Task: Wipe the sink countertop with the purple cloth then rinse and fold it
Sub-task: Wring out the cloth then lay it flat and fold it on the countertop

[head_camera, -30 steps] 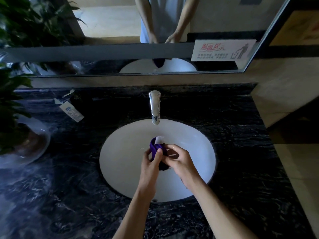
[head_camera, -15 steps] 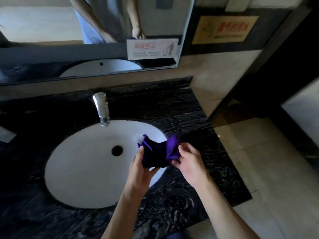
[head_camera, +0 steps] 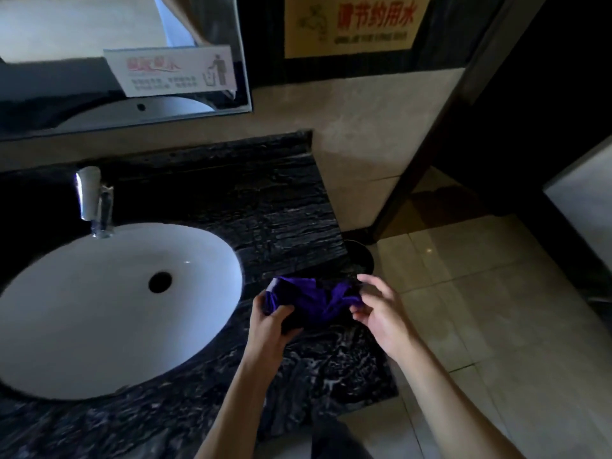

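Head view: both hands, left hand [head_camera: 270, 323] and right hand [head_camera: 381, 313], pinch the crumpled purple cloth [head_camera: 311, 301] above the table [head_camera: 265, 207], beside the sink [head_camera: 82, 342]. Folding seems in hand; next, spread it flat and match the corners.

Dim, underexposed scene: daylight from the right brightens the pale tiled floor [head_camera: 496, 309] beside the right hand [head_camera: 381, 313], while the black veined marble countertop [head_camera: 281, 210] sinks into shadow. Soft motion blur; wide-angle bending at edges.

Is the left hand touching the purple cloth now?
Touching. The head view shows the left hand gripping the purple cloth, thumb curled over its left end.
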